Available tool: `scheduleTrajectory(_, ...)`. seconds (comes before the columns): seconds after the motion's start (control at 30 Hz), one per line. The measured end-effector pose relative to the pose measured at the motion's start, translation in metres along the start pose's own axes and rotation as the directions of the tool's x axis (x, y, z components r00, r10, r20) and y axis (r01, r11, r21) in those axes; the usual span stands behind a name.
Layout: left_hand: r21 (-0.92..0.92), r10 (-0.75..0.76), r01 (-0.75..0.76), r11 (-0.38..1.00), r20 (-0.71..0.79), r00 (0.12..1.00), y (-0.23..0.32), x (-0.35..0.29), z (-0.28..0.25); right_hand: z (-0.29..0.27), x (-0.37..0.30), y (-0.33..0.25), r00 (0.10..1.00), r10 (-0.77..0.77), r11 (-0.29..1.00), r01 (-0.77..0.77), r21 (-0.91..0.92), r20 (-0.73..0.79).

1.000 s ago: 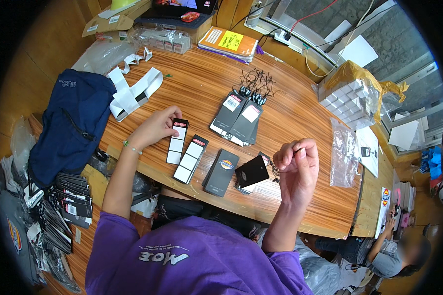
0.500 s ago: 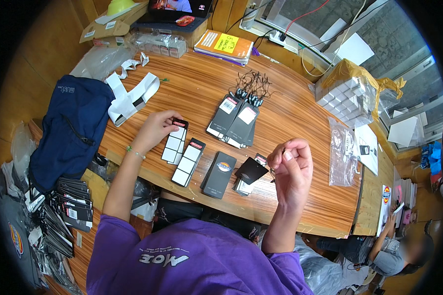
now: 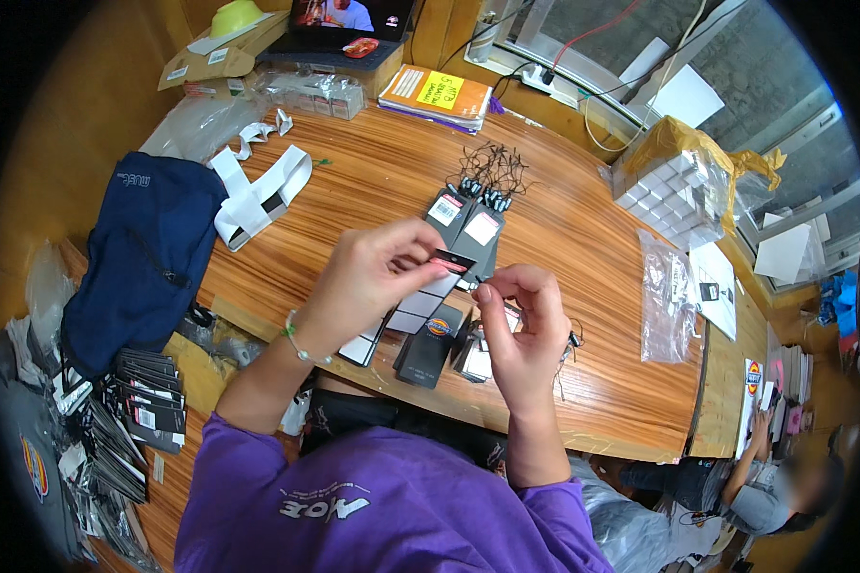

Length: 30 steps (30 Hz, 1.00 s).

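My left hand (image 3: 358,272) pinches a hang tag (image 3: 420,307) with white panels and a black-and-red top end, raised over the table. Close to that end, my right hand (image 3: 524,320) has thumb and forefinger together on a thin black cord (image 3: 575,340), whose loose part dangles beside the hand. Under my hands lie a stack of dark grey tags (image 3: 420,361) with a round-edged logo and a small pile of tags (image 3: 475,359), partly hidden. Another white-panelled tag (image 3: 357,350) rests below my left wrist. Beyond is a bundle of grey tags (image 3: 481,232) with tangled black cords (image 3: 492,170).
A navy bag (image 3: 139,258) and white paper strips (image 3: 258,196) are at the left. Orange notebooks (image 3: 437,95) lie at the back. Wrapped white boxes (image 3: 674,181) and a clear plastic bag (image 3: 667,296) are at the right. Another person (image 3: 755,492) sits at lower right.
My left hand has lifted a white-panelled tag and moved right with it. My right hand has shifted slightly left, toward it. The black tag formerly beside my right hand is out of sight.
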State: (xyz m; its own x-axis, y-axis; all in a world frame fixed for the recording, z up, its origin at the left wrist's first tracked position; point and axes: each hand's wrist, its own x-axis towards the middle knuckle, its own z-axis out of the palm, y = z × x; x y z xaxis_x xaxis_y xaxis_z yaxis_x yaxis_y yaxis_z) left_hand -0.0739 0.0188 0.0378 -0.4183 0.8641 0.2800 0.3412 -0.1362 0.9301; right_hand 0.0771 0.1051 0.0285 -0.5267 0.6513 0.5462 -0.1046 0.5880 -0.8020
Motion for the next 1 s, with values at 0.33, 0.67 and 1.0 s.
scheduleTrajectory(0.33, -0.005, 0.099, -0.099, 0.995, 0.050, 0.994, 0.007, -0.004, 0.026, -0.003, -0.002, 0.006, 0.980, -0.192, 0.956, 0.177, -0.233, -0.043)
scheduleTrajectory(0.67, 0.227, 0.318, -0.333, 0.915, 0.101, 0.943, 0.005, -0.004, 0.022, -0.004, -0.003, 0.010, 0.999, -0.026, 0.997, 0.023, -0.078, -0.038)
scheduleTrajectory(1.0, 0.140, 0.355, -0.367, 0.920, 0.102, 0.929, 0.000, -0.001, 0.020, 0.003, -0.005, 0.005, 0.973, 0.229, 0.916, -0.208, 0.342, -0.024)
